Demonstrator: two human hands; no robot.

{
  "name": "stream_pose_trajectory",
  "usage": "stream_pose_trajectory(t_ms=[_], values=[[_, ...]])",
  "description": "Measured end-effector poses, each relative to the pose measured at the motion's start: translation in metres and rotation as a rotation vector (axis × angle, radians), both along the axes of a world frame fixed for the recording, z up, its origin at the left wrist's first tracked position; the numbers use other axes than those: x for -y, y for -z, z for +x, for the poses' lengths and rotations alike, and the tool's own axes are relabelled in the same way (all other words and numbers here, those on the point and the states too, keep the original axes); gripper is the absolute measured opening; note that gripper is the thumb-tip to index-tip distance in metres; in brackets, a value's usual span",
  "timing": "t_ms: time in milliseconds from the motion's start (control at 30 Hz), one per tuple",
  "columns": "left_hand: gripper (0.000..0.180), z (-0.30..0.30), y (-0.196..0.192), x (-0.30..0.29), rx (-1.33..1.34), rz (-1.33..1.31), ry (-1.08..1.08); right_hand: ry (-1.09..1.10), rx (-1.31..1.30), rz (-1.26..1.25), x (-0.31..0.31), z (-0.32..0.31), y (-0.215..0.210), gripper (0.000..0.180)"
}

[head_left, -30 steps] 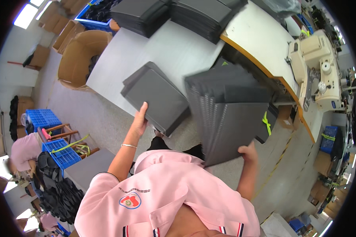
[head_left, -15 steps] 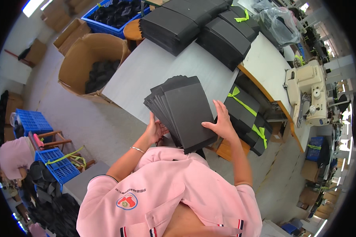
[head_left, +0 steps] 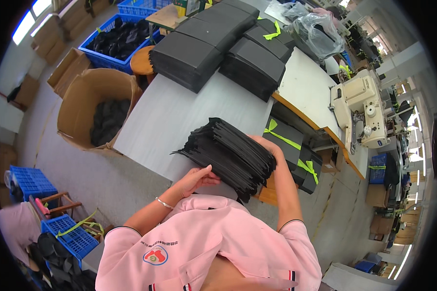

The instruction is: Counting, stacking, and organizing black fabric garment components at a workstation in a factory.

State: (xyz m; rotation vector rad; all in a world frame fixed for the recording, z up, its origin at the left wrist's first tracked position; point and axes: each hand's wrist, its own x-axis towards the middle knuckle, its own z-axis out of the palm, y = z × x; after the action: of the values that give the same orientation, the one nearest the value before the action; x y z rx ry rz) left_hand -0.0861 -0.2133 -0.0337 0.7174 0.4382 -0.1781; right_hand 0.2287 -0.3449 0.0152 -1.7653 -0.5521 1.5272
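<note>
Piles [head_left: 184,48] on the worktop [head_left: 153,116] look sorted, this stack [head_left: 228,157] isn't squared yet, left hand [head_left: 194,182] has fingers open, can't tell for right hand [head_left: 268,144] tbh.

Pink shirt [head_left: 257,237] with dark-edged short sleeves [head_left: 119,240], a round badge [head_left: 155,255] and striped trim [head_left: 292,277]; a silvery bracelet [head_left: 164,202] sits behind the left fingers [head_left: 210,181].

Carton [head_left: 69,114] left, sewing machine [head_left: 358,91] right, handled stack [head_left: 228,157] between them
</note>
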Motion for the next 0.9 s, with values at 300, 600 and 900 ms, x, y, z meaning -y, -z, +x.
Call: stream_pose_trajectory(t_ms=[300,600,900], values=[[0.068,-0.03,-0.064,-0.007,-0.002,0.202,0.414,-0.173,-0.196,0.026,-0.051,-0.019,-0.04,0.048],[0.053,-0.039,-0.08,-0.08,0.335,0.897,0.684,-0.275,0.327,0.187,-0.047,-0.032,-0.017,0.055],[0.068,0.015,0.006,-0.153,0.046,0.659,-0.316,-0.201,1.445,0.222,-0.027,-0.133,-0.004,0.081]])
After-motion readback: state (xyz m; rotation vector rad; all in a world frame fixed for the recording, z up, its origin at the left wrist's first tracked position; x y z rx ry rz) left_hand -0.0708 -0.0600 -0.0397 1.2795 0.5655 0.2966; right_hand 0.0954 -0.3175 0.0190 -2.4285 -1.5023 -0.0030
